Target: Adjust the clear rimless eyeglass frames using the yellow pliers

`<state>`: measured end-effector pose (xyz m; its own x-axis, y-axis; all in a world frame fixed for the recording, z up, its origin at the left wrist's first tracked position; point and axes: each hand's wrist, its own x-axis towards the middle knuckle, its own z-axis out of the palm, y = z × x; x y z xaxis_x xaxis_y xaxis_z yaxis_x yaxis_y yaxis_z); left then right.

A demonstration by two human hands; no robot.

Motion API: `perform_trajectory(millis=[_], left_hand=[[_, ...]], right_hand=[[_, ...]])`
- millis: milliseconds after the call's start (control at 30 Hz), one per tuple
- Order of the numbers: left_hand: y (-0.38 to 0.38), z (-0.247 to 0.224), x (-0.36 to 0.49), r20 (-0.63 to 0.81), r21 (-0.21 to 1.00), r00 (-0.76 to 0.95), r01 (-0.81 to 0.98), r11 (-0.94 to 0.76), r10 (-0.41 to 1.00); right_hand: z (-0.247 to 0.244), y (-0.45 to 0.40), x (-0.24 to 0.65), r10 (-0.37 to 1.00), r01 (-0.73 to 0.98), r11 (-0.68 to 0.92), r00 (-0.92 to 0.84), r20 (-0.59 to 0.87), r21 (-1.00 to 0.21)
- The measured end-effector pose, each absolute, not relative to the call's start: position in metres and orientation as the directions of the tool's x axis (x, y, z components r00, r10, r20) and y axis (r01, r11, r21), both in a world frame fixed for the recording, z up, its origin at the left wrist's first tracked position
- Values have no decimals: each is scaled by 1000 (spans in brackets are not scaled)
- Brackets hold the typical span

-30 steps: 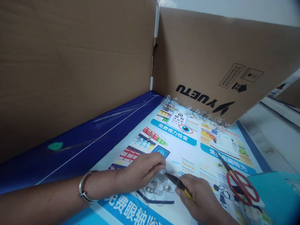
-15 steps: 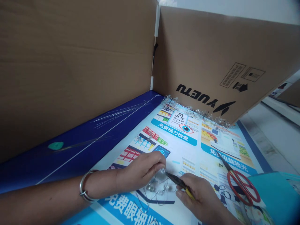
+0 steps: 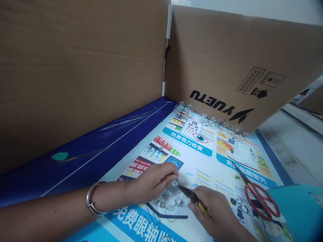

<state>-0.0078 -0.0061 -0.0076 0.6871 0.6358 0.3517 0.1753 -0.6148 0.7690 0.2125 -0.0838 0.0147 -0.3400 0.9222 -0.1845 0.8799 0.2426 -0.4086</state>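
My left hand [image 3: 158, 178] is closed in a pinch on a clear bead [image 3: 174, 183] strung on thin wire. In my right hand [image 3: 214, 208] is a pair of pliers [image 3: 188, 193] with dark jaws and yellow-trimmed handles. The plier tips meet the wire right beside the pinched bead. Below my fingers hangs a loop of the beaded wire [image 3: 169, 207] with several clear round beads, close over the printed sheet. My fingers partly hide the bead and the wire end.
Red-handled scissors [image 3: 262, 201] lie at the right on the printed sheet [image 3: 176, 161]. Beaded wire pieces [image 3: 214, 121] line the foot of the cardboard wall [image 3: 214, 60]. Thin wires [image 3: 131, 121] and a green blob [image 3: 60, 156] rest on the blue surface at the left.
Both hands stay nearly in place, with the pliers at the bead. The hanging beads have swung slightly, and the right hand has shifted a little left.
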Motion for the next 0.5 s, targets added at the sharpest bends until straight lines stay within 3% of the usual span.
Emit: perform_trajectory(millis=[500], left_hand=[[-5, -3, -6, 300, 789, 700, 200, -581, 648]], right_hand=[[11, -86, 212, 925, 889, 261, -342, -165, -377]])
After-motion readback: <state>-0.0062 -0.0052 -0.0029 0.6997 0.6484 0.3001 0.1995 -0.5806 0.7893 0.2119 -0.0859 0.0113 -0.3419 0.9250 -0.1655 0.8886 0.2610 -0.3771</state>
